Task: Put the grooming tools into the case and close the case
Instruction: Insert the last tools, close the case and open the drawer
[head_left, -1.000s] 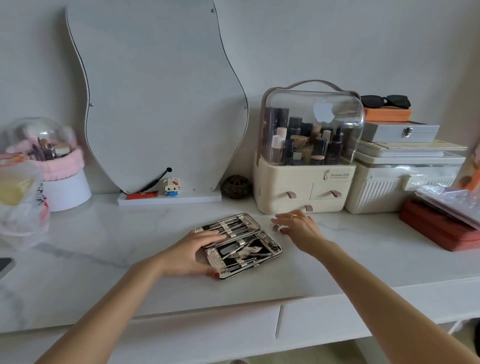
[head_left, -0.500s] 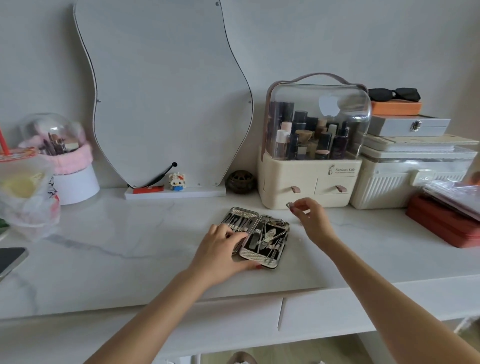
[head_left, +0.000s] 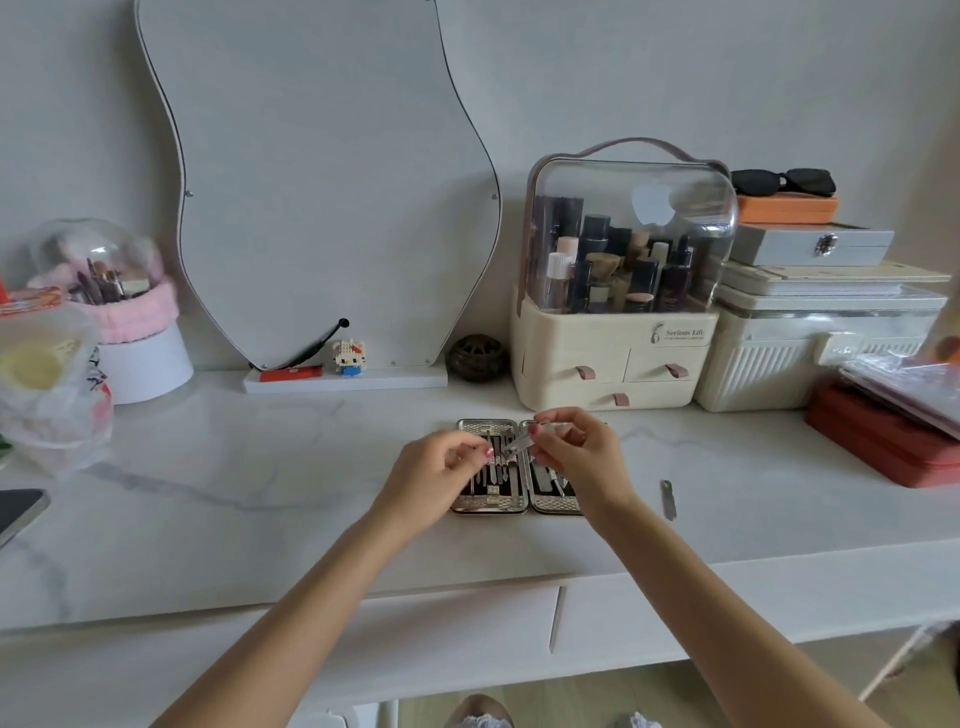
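Case (head_left: 485, 506) lay open flat on marble counter (head_left: 260, 493), tools strapped inside. Right hand (head_left: 576, 452) pinched small metal tool (head_left: 522, 444) above case; left hand (head_left: 431, 473) fingers curled, touching tool's other end. Loose nail file (head_left: 668, 500) just right of case.

Only readable text I can spot is "Serious Life" printed on the front of the cream makeup organizer (head_left: 613, 343), next to a little logo. There's a smaller line underneath it, but it's too tiny to make out.
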